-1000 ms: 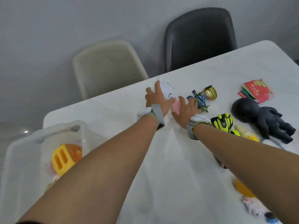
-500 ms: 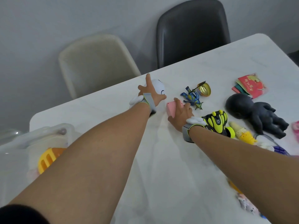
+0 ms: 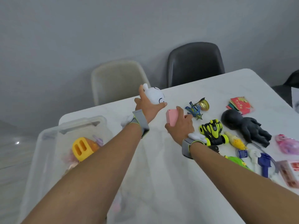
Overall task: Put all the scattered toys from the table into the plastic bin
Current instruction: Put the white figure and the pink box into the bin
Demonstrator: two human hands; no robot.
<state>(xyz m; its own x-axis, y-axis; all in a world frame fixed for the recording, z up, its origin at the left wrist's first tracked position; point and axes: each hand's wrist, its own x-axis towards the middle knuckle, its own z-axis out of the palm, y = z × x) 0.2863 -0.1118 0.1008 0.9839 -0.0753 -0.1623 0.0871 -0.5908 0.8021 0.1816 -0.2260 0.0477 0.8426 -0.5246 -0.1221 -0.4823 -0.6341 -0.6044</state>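
Observation:
My left hand [image 3: 146, 107] grips a white round toy with a drawn face [image 3: 155, 95], lifted near the table's far edge. Just to its right, my right hand [image 3: 182, 125] is closed around a pink block toy [image 3: 171, 117] held above the table. The clear plastic bin [image 3: 53, 136] stands at the left, under my left forearm, with a yellow and orange toy [image 3: 82, 148] inside. Scattered on the white table [image 3: 161, 159] to the right are a yellow-black car [image 3: 212, 132], a black doll [image 3: 242, 125], a blue figure [image 3: 195, 110] and a gold egg [image 3: 204, 105].
More toys lie at the right: red cards [image 3: 240, 105], a pink pony [image 3: 287, 143], a yellow duck toy [image 3: 236, 140], a green toy [image 3: 237, 160], a blue piece [image 3: 265, 163]. A beige chair [image 3: 118, 80] and a black chair [image 3: 195, 63] stand behind the table.
Both hands have closed on their toys and lifted them off the table, the white toy in the left and the pink block in the right. The camera view tilted up.

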